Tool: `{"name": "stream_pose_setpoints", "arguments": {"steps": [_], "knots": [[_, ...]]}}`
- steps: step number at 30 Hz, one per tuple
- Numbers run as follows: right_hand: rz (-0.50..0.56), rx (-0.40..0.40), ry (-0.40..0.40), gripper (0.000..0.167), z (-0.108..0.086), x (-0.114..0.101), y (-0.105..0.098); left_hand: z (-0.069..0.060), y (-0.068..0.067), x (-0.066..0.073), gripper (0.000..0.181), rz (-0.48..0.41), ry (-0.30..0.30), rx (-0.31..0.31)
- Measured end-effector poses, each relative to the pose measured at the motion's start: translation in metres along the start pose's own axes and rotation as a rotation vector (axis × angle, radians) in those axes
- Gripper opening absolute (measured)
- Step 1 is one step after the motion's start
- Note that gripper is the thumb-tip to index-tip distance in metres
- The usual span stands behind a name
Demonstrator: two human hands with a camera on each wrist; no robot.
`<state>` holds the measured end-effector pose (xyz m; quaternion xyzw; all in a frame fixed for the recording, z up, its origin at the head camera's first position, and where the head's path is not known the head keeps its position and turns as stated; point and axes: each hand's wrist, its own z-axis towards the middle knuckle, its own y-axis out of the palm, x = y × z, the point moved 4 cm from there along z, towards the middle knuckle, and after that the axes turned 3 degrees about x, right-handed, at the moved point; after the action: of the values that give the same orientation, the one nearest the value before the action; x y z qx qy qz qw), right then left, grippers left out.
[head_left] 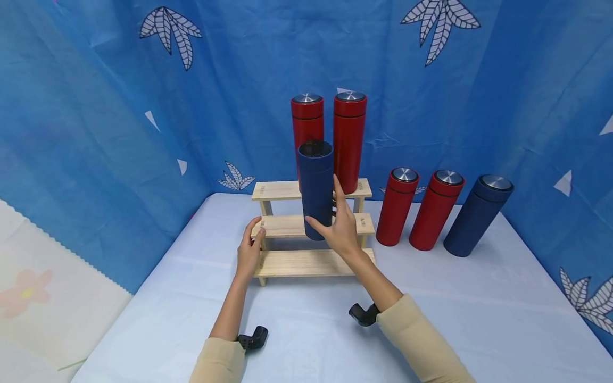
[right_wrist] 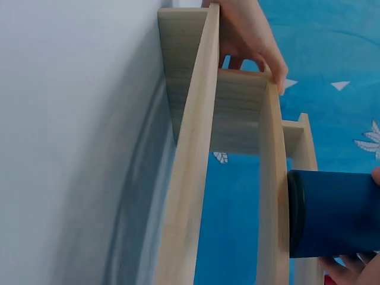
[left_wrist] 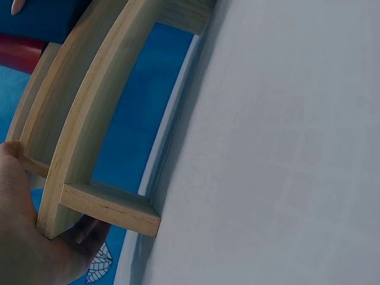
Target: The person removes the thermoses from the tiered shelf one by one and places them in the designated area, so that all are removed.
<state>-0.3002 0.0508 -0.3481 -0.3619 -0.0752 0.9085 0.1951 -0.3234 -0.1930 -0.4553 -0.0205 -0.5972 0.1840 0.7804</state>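
A dark blue thermos bottle (head_left: 316, 191) is upright in my right hand (head_left: 343, 226), thumb and fingers curled round its lower part. Its base is close to the middle step of a three-step wooden display rack (head_left: 301, 263); in the right wrist view the blue thermos (right_wrist: 335, 214) overlaps that step's edge, and I cannot tell whether they touch. My left hand (head_left: 249, 252) grips the rack's left end; the left wrist view shows this hand (left_wrist: 35, 231) round the wood. Two red thermos bottles, one left (head_left: 307, 119) and one right (head_left: 349, 143), stand on the top step behind the blue one.
Right of the rack, two red thermoses, a nearer one (head_left: 397, 207) and a farther one (head_left: 437, 210), and a blue thermos (head_left: 479, 215) stand on the white-covered table (head_left: 306, 330). A blue patterned curtain (head_left: 268, 64) hangs behind and at both sides.
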Motion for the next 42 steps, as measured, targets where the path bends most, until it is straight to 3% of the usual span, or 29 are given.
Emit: {"name": "stream_pose_setpoints", "arguments": {"steps": [8,18,22,27,34,39,42], "knots": [[-0.012,0.006,0.026,0.101,-0.022,-0.003,-0.029,0.001,0.001,0.0,0.048,0.002,0.02,0.021],[-0.078,0.062,-0.048,0.107,-0.044,0.004,-0.085,0.001,0.001,-0.002,0.046,0.008,-0.011,0.001],[-0.161,0.102,-0.036,0.109,-0.052,0.014,-0.115,-0.006,0.0,0.014,0.046,0.018,-0.02,-0.014],[-0.287,0.161,0.05,0.11,-0.059,0.032,-0.161,-0.018,-0.003,0.041,0.045,0.041,-0.017,-0.008],[-0.389,0.288,0.204,0.111,-0.078,0.06,-0.229,-0.018,-0.003,0.041,0.045,0.013,-0.022,-0.007],[-0.46,0.376,0.302,0.11,-0.096,0.08,-0.263,-0.017,-0.003,0.039,0.044,0.005,-0.023,-0.008],[-0.487,0.4,0.313,0.111,-0.112,0.119,-0.283,-0.017,-0.003,0.039,0.043,0.001,-0.025,-0.006]]}}
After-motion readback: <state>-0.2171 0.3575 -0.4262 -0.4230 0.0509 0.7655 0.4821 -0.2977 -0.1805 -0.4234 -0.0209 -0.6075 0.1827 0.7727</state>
